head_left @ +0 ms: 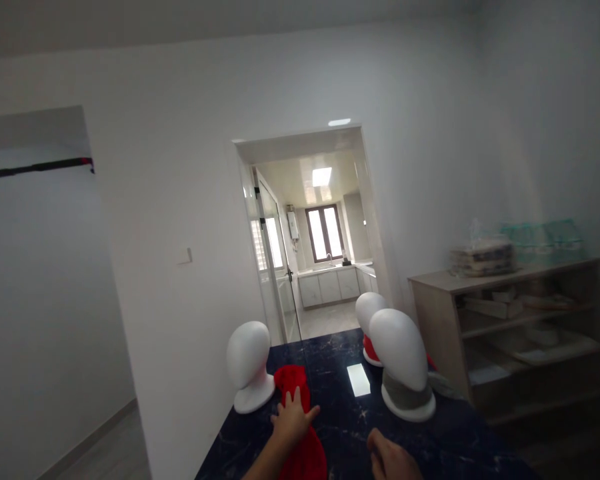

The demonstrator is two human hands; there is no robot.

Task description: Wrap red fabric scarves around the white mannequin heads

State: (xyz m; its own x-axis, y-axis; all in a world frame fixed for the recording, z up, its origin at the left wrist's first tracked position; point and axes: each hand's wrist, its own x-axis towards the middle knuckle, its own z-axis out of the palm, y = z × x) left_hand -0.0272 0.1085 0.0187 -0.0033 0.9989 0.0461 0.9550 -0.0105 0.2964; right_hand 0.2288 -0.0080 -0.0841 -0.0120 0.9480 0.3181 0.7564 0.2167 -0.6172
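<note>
A long red scarf (313,457) lies on the dark blue marbled table (330,360), running from the near edge towards the far side. My left hand (293,421) rests on it with the fingers spread. Just left of the scarf's far end stands a bare white mannequin head (249,360). My right hand (393,460) is at the near side, fingers curled in, with no object showing in them; its lower part is cut off by the frame. Beyond it stands another white mannequin head (400,350) with a grey scarf (403,395) around its neck.
Behind stands a third mannequin head (370,308) with red cloth (369,347) at its neck. A wooden shelf unit (435,313) on the right holds a tissue box (483,257) and a green see-through container (545,241). A doorway past the table opens onto a kitchen.
</note>
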